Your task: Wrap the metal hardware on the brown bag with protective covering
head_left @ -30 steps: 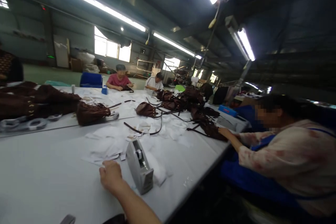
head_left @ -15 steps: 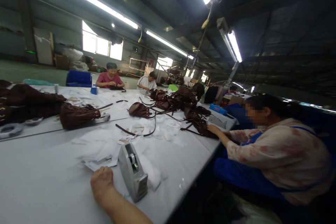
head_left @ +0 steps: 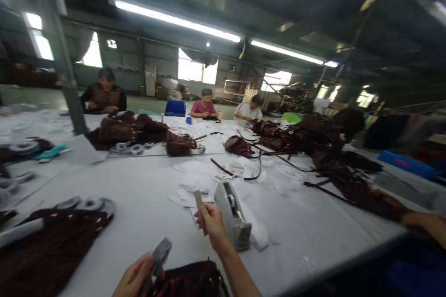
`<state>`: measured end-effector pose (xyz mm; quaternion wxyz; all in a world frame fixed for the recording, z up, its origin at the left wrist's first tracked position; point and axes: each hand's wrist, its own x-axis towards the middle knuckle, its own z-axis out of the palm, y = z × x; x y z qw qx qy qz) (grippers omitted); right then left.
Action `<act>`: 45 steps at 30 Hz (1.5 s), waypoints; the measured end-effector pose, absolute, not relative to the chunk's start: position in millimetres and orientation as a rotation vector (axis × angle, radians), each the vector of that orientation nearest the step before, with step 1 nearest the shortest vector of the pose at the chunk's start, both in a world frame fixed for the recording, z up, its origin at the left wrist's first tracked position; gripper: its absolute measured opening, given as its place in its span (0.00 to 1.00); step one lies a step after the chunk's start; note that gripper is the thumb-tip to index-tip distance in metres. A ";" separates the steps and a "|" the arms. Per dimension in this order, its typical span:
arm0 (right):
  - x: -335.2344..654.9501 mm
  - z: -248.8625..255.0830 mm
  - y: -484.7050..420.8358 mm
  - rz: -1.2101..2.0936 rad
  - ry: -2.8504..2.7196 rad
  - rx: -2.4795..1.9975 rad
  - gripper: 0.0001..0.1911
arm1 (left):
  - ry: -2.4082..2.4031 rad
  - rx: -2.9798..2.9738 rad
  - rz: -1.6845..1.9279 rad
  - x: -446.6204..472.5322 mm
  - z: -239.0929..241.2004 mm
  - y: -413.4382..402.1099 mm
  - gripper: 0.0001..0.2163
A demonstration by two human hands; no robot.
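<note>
Nearest, at the bottom edge, is a dark brown bag [head_left: 197,278]. Beside it, the left hand's [head_left: 137,273] fingers grip a grey wrapped piece [head_left: 162,251]. Farther in, the right hand's [head_left: 213,225] fingers pinch a flat tan strip [head_left: 199,199] over the white counter [head_left: 132,190], beside a grey tape dispenser [head_left: 232,216]. Beyond lie brown bags [head_left: 239,145].

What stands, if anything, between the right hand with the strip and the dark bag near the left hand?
Nothing visible does: white table shows between the right hand, with its brown strip, and the dark bag. The tape dispenser stands beside the right hand, on its right, outside that gap.
</note>
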<state>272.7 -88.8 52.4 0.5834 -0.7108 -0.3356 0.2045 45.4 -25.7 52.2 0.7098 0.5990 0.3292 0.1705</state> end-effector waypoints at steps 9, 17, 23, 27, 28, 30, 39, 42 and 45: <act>211.8 85.0 -141.5 0.830 -0.730 -1.424 0.21 | 0.547 1.219 0.410 33.9 65.4 -24.8 0.26; 162.5 96.4 -151.1 0.729 -0.952 -1.770 0.18 | 0.486 1.223 0.446 30.2 65.2 -31.7 0.25; 144.9 98.2 -149.2 0.874 -0.862 -1.589 0.18 | 0.500 1.187 0.512 26.0 65.4 -36.3 0.24; 145.7 92.9 -150.6 0.880 -0.821 -1.576 0.19 | 0.495 1.213 0.523 24.0 64.0 -37.5 0.24; 146.2 92.4 -149.7 0.874 -0.814 -1.577 0.20 | 0.491 1.226 0.519 24.0 63.7 -37.9 0.25; 146.4 93.2 -146.1 0.862 -0.796 -1.569 0.20 | 0.467 1.246 0.500 24.3 63.7 -39.2 0.24; 140.2 96.7 -140.5 1.046 -0.737 -1.330 0.20 | 0.362 1.394 0.458 16.6 79.2 -42.3 0.20; 143.4 93.0 -147.1 1.195 -0.670 -1.159 0.19 | 0.321 1.453 0.430 14.1 83.4 -40.9 0.21; 144.5 89.5 -149.6 1.219 -0.718 -1.226 0.21 | 0.291 1.497 0.378 12.7 83.1 -36.5 0.23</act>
